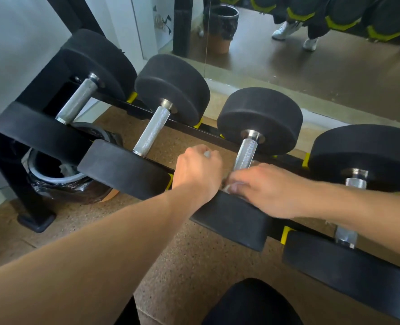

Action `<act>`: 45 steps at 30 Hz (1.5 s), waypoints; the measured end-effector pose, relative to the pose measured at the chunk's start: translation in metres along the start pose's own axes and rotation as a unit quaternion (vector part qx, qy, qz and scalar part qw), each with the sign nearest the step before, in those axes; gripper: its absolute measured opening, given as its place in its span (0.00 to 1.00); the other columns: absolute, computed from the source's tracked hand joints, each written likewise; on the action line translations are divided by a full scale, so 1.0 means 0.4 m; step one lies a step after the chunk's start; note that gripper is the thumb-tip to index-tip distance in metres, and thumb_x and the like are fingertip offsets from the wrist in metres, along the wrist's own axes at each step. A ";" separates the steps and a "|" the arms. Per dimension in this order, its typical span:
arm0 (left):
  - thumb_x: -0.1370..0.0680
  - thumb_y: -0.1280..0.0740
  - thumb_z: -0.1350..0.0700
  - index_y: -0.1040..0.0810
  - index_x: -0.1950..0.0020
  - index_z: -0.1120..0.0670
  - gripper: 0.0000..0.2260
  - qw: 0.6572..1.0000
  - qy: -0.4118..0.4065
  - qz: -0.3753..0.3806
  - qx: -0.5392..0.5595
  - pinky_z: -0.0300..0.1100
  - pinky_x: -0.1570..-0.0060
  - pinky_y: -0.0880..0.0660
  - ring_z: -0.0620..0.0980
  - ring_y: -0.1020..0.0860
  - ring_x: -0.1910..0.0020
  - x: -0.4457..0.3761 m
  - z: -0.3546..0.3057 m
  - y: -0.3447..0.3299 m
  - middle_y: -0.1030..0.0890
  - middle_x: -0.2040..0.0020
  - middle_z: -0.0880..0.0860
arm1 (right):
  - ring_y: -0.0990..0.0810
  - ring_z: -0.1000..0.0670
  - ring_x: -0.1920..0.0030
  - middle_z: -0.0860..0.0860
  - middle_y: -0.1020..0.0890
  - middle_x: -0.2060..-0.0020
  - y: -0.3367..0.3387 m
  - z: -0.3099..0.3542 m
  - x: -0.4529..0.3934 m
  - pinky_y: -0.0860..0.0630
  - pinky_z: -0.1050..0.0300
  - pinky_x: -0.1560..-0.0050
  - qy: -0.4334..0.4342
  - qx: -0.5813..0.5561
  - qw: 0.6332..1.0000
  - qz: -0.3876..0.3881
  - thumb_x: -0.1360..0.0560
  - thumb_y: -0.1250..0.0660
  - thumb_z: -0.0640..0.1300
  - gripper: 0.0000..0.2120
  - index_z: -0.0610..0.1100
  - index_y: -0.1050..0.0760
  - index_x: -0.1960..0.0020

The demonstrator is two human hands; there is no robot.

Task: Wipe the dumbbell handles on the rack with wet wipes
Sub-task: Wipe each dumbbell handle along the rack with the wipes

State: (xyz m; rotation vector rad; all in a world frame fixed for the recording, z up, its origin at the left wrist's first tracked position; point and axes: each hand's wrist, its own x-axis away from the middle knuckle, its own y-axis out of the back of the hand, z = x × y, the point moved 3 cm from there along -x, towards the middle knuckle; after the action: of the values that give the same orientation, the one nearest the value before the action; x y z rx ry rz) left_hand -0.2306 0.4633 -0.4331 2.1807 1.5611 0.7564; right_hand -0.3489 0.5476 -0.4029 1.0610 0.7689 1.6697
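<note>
Four dumbbells sit side by side on the low black rack (189,127), with open gaps of cork floor (194,249) between their handles. Your third dumbbell's knurled steel handle (247,153) lies between both hands. Your left hand (197,172) is clenched around a scrap of wet wipe (207,154). Your right hand (264,188) curls over the handle's near end, pressing a wipe (227,187) there.
</note>
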 end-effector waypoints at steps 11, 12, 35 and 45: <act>0.21 0.42 0.53 0.22 0.57 0.52 0.11 1.000 -0.019 -0.019 0.002 0.45 0.55 0.29 0.54 0.23 0.55 0.009 -0.004 0.006 0.20 0.57 0.52 | 0.20 0.39 0.38 0.41 0.18 0.40 0.015 -0.116 -0.040 0.28 0.40 0.37 0.098 0.298 0.928 -0.200 0.24 0.43 0.35 0.19 0.38 0.21 0.38; 0.21 0.42 0.53 0.22 0.57 0.53 0.11 1.000 -0.018 -0.018 0.002 0.45 0.56 0.30 0.54 0.24 0.56 0.009 -0.004 0.006 0.20 0.58 0.51 | 0.19 0.40 0.38 0.42 0.18 0.39 0.005 -0.111 -0.034 0.25 0.39 0.39 0.066 0.270 0.939 -0.202 0.25 0.39 0.33 0.18 0.39 0.21 0.37; 0.20 0.42 0.51 0.23 0.51 0.52 0.09 1.000 -0.021 -0.010 0.018 0.44 0.56 0.33 0.52 0.26 0.57 0.012 -0.004 0.013 0.24 0.58 0.50 | 0.19 0.49 0.57 0.49 0.17 0.59 -0.053 0.004 0.015 0.23 0.40 0.52 -0.112 -0.152 0.964 -0.189 0.18 0.40 0.50 0.13 0.48 0.20 0.54; 0.20 0.43 0.52 0.25 0.55 0.53 0.10 0.998 0.012 0.019 0.057 0.48 0.56 0.32 0.57 0.27 0.56 0.007 0.007 0.018 0.24 0.61 0.51 | 0.24 0.57 0.56 0.60 0.21 0.59 -0.086 0.106 -0.013 0.29 0.63 0.56 -0.355 -0.368 0.766 -0.389 0.17 0.43 0.50 0.11 0.52 0.24 0.54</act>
State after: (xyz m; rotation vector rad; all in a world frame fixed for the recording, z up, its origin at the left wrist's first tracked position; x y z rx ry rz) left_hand -0.2227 0.4637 -0.4307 2.2966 1.6159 0.7223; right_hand -0.2962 0.5541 -0.4163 0.5671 -0.0281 0.6142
